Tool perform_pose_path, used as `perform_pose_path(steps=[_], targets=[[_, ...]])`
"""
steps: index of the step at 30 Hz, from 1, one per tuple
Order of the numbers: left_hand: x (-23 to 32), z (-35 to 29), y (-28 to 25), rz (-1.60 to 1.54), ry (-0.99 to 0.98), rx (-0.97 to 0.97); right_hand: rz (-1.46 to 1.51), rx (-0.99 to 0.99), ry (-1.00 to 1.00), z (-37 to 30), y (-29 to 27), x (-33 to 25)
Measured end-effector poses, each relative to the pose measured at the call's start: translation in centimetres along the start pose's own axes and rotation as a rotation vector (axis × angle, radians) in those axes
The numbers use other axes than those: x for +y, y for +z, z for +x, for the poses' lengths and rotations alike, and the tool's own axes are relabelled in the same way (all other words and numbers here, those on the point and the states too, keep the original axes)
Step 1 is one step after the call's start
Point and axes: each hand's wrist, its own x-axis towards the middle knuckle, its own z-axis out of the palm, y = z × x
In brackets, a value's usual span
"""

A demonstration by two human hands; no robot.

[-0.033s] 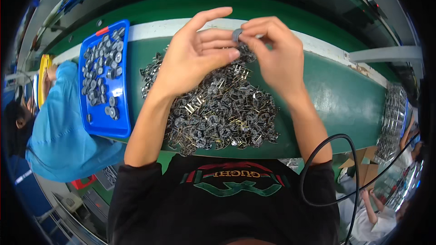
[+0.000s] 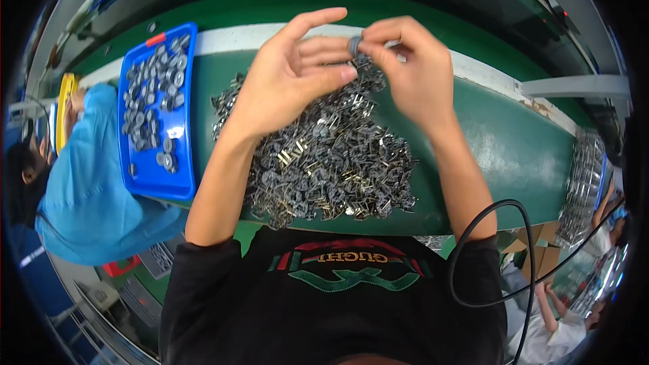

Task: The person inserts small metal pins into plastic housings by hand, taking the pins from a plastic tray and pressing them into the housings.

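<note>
Above a heap of small dark metal parts with pins [image 2: 338,169], my right hand [image 2: 416,74] pinches a small round grey part [image 2: 354,45] between thumb and fingertips. My left hand [image 2: 284,84] is open, its fingers stretched toward that part and its thumb apart from them. The left fingertips are right beside the part; whether they touch it I cannot tell. To the left, a blue tray [image 2: 177,179] holds many similar round grey parts, mostly in its far and middle area.
The heap lies on a green tabletop [image 2: 493,135] with a pale rail [image 2: 223,39] along its far side. A co-worker in a blue sleeve [image 2: 88,182] sits close at the left. A black cable [image 2: 466,230] loops by my right forearm. Stacked clear trays [image 2: 581,182] stand at the far right.
The round grey part has turned slightly in my right fingertips. Both hands stay in nearly the same place over the heap.
</note>
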Motion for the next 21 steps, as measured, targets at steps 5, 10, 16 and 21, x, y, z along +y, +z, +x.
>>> perform_pose_path(steps=[5,10,16,21], targets=[[-1.1,-7.2,-3.0,0.708,0.385,0.556,-0.226,-0.117,0.211,8.0,0.4,5.7],[-4.4,-17.9,-2.4,1.151,0.187,0.739,-0.49,-0.161,0.077,9.3,1.7,10.9],[-8.4,-17.9,0.2,1.181,-0.012,0.696,-0.606,-0.057,-0.001,5.9,-1.7,5.1],[-8.8,-15.7,0.2,1.221,0.061,0.658,-0.433,-0.399,-0.204,-1.8,-7.2,-2.0]])
